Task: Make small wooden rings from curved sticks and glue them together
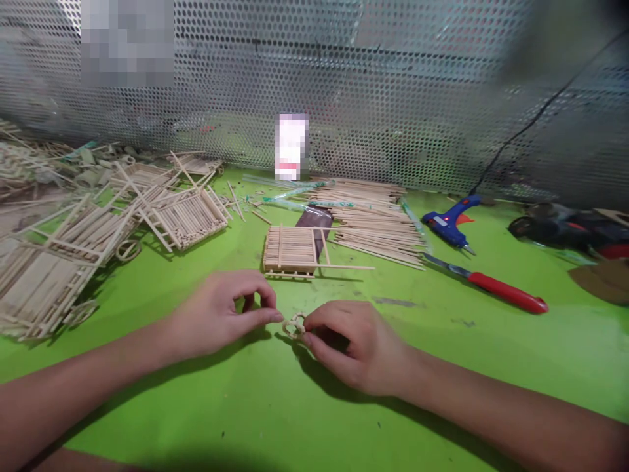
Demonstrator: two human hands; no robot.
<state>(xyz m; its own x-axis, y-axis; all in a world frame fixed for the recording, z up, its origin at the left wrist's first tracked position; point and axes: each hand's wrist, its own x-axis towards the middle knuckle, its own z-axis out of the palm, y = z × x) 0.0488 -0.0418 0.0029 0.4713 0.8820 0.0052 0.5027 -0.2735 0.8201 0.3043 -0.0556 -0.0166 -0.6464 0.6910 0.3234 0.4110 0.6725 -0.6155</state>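
Green tabletop (236,419), two bare hands over it, one small wooden ring (286,330) between them near the middle front. Right hand (361,341): grasping the ring by its right side, thumb and finger pinched on it. Left hand (211,314): thumb and fingertip drawn together at the ring's left edge, touching or just beside it, cannot tell whether it grips. Ring might be one piece or two overlapping, too small to tell.

Behind the hands, one small wooden cart (295,249), upright, two handle sticks pointing right; one dark slab (322,219) partly behind it. Right of that, one spread pile of thin sticks (378,226), too many to count, with clear plastic strips around it.

Right side: one blue glue gun (445,224), nozzle toward the front; one knife (508,292), red handle, blade toward the sticks; one dark tool (550,226) farther right, blurred; one brown piece (602,282) near it. One black cable (538,117) runs up from the glue gun.

Left side: at least five more carts (184,219) heaped and overlapping, exact count unclear, two wheels (128,250) showing among them. Across the back, perforated metal sheet (221,72)
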